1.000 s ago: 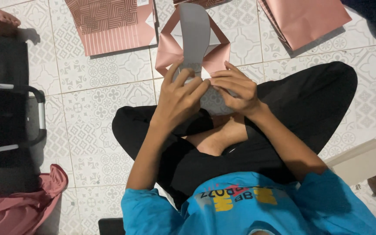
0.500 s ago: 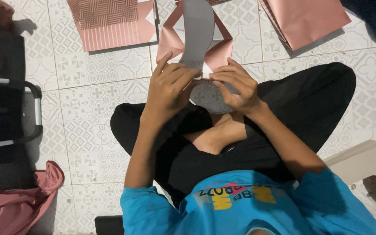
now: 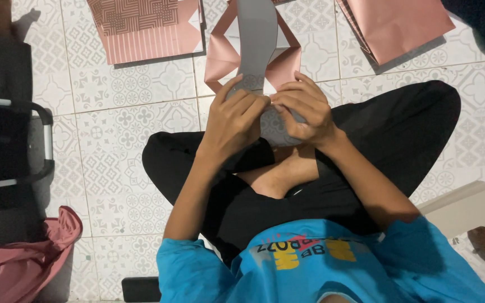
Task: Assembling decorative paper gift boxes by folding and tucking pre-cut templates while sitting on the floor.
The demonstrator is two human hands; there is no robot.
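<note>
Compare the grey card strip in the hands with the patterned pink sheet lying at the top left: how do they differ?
The grey card strip is plain and unprinted; the patterned pink sheet carries a geometric print above and stripes below. The strip is long, narrow and curved at its edges; the sheet is broad and rectangular. The strip is gripped at its near end by the left hand and right hand; the sheet lies untouched on the tiled floor. Both look like flat paper stock.

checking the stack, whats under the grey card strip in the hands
Under the grey card strip lies a pink folded paper piece on the tiled floor. Both hands cover its near end.
</note>
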